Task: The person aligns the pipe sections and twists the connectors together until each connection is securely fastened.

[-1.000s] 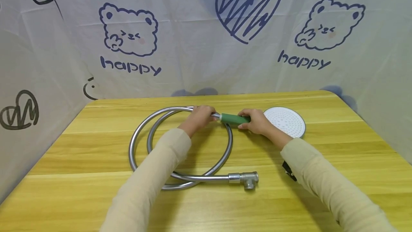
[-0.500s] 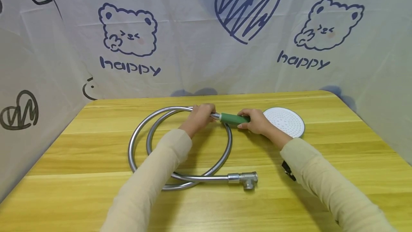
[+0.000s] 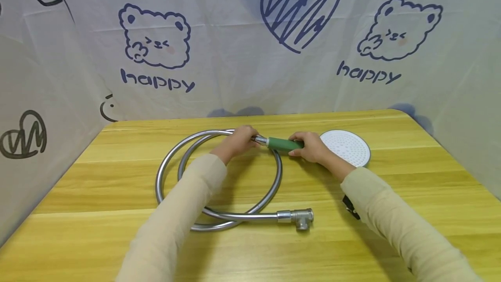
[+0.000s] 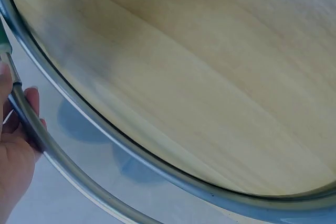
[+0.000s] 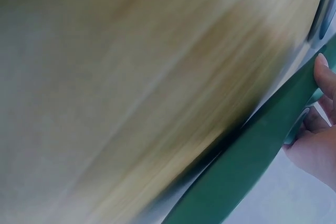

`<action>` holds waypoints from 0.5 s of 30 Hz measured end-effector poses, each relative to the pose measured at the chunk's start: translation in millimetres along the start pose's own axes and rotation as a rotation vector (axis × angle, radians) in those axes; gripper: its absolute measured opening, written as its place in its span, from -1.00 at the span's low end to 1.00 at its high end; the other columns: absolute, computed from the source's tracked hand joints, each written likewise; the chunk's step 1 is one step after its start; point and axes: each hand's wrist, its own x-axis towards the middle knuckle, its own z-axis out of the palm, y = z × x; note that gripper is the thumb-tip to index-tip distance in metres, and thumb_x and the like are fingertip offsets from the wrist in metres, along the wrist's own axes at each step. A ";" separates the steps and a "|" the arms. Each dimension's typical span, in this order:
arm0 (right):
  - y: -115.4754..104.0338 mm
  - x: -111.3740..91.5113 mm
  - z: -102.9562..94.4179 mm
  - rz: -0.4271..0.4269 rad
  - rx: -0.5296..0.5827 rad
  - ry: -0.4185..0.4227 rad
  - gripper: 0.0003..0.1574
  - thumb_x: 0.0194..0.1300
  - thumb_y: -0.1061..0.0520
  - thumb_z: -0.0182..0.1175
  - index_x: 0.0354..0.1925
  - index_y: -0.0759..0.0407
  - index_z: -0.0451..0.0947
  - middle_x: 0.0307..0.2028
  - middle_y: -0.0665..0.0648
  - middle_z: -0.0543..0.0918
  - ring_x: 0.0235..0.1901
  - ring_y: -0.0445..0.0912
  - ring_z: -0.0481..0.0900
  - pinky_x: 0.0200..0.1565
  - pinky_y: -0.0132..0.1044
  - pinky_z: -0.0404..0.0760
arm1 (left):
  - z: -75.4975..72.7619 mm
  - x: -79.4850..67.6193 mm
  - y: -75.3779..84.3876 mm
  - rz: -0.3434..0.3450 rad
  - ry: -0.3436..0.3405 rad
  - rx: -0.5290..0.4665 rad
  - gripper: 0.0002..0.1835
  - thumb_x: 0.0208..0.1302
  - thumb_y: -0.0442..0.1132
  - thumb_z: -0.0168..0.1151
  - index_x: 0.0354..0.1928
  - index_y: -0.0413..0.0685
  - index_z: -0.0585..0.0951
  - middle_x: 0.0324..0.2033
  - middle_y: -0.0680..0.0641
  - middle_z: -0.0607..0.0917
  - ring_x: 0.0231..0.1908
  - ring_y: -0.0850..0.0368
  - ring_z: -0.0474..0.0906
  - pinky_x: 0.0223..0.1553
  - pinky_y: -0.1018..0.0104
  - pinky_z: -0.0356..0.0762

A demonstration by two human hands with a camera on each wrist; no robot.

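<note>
My left hand (image 3: 240, 140) pinches the end of a grey metal shower hose (image 3: 159, 177) by its shiny connector (image 3: 261, 141), which meets the base of a green shower handle (image 3: 282, 144). In the left wrist view, thumb and fingertips lie on either side of the hose (image 4: 79, 174). Around the handle, farther right, curl the fingers of my right hand (image 3: 312, 148); the right wrist view shows the thumb on the green handle (image 5: 247, 156). Beyond that hand, the white round spray face (image 3: 345, 145) points up, partly hidden by the wrist.
The hose lies in loops on the wooden table (image 3: 422, 212). Its near end carries a metal angle valve (image 3: 303, 219). Beneath the right sleeve hangs a small black piece (image 3: 350, 207). A white cloth wall (image 3: 231, 73) with drawings stands behind the table.
My left hand has shifted slightly left along the hose, and more of the shiny connector shows. The right hand and shower head have stayed in place.
</note>
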 end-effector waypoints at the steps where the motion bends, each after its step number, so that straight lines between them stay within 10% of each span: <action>1: 0.0 0.0 0.3 -0.005 -0.002 0.001 -0.53 0.13 0.18 0.31 0.01 0.33 0.51 -0.09 0.36 0.62 -0.14 0.14 0.56 -0.08 -0.04 0.51 | 4.8 3.3 -6.9 -0.013 -0.016 -0.015 -0.64 0.12 0.09 0.25 -0.32 -0.07 0.67 -0.40 0.00 0.68 -0.34 0.14 0.55 -0.26 0.33 0.49; 3: 0.1 0.0 0.8 -0.010 -0.002 0.002 -0.53 0.12 0.17 0.32 0.00 0.33 0.52 -0.09 0.36 0.62 -0.14 0.15 0.56 -0.08 -0.04 0.52 | 6.2 4.7 -10.4 -0.031 -0.031 -0.034 -0.66 0.16 0.05 0.23 -0.30 -0.11 0.68 -0.39 -0.03 0.70 -0.34 0.13 0.57 -0.28 0.35 0.50; 9: -0.1 0.2 1.1 -0.002 0.002 -0.006 -0.52 0.13 0.17 0.31 0.02 0.32 0.51 -0.07 0.37 0.61 -0.11 0.16 0.56 -0.07 -0.04 0.52 | -56.3 -27.9 68.6 -0.160 -0.108 0.007 -0.76 0.24 -0.28 0.18 -0.18 -0.36 0.62 -0.23 -0.23 0.69 -0.18 -0.04 0.60 -0.21 0.39 0.48; 15: -0.6 -1.0 -0.4 -0.003 -0.001 -0.005 -0.52 0.13 0.17 0.31 0.02 0.32 0.51 -0.07 0.38 0.61 -0.11 0.16 0.56 -0.07 -0.04 0.51 | -53.2 -24.8 68.3 -0.227 -0.109 -0.004 -0.75 0.23 -0.23 0.20 -0.15 -0.28 0.62 -0.20 -0.19 0.69 -0.16 -0.03 0.59 -0.17 0.34 0.49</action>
